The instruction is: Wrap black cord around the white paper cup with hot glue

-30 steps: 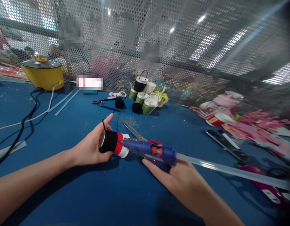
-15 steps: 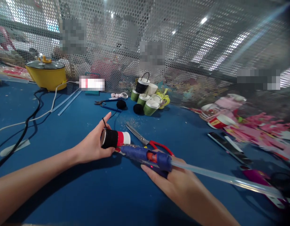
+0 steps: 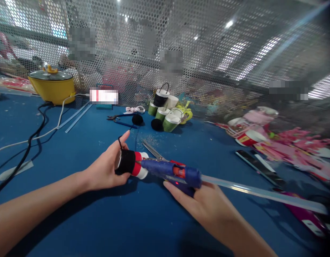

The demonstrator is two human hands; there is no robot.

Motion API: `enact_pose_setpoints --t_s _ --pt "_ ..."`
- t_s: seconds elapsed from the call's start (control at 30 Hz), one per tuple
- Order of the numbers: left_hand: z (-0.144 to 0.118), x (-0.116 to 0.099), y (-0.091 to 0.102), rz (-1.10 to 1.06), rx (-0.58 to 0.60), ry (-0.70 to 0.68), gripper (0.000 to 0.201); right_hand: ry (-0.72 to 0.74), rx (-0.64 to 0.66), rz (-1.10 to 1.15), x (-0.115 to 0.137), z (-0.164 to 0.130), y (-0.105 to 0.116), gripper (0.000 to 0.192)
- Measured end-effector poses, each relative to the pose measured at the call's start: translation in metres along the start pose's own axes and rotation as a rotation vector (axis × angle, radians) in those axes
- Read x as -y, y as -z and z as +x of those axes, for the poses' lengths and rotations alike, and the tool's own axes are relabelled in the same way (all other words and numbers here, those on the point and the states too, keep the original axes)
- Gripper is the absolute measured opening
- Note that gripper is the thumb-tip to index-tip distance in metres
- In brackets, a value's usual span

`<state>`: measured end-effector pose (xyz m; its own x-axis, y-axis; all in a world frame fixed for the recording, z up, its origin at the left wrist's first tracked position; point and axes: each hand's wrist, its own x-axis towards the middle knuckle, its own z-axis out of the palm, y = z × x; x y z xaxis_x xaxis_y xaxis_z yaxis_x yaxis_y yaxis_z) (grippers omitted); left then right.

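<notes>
My left hand (image 3: 106, 166) is closed around a paper cup (image 3: 139, 171) lying on its side, its base towards the right. Black yarn (image 3: 126, 161) is wound round part of the cup, beside a bare red and white band. A strand of yarn loops up by my left fingers and runs towards a black yarn ball (image 3: 137, 119). My right hand (image 3: 204, 203) grips a blue glue gun (image 3: 170, 171), its nozzle at the red band next to the yarn edge. A long clear glue stick (image 3: 255, 192) sticks out of its back. Red-handled scissors (image 3: 154, 150) lie partly hidden behind the gun.
Pliers (image 3: 120, 119) and another black ball (image 3: 156, 124) lie ahead, near several wrapped cups (image 3: 171, 121). A yellow pot (image 3: 52, 87) and cables (image 3: 33, 132) are at left. On the right are a phone (image 3: 258, 167), a red cup (image 3: 250, 137) and pink pieces (image 3: 295, 153).
The cup has tilted, its base end now lower and nearer me. The glue gun has shifted slightly right and up, its nozzle moving from the cup's lower edge onto the red band.
</notes>
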<state>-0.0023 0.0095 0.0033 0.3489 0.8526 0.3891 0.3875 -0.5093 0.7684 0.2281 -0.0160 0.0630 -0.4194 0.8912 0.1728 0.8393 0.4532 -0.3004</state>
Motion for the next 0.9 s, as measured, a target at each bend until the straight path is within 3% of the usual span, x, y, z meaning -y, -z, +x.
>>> enact_pose_setpoints --t_s 0.27,0.7,0.9 --pt "-0.002 0.002 -0.001 0.012 0.001 -0.045 0.094 -0.087 -0.004 0.074 0.003 0.004 0.001 0.025" --pt "-0.005 0.002 -0.001 0.112 0.018 -0.128 0.094 -0.060 0.036 0.183 0.004 0.019 0.003 0.020" --pt "-0.002 0.002 -0.002 0.035 -0.004 -0.050 0.095 -0.075 0.017 0.097 0.005 0.014 0.003 0.026"
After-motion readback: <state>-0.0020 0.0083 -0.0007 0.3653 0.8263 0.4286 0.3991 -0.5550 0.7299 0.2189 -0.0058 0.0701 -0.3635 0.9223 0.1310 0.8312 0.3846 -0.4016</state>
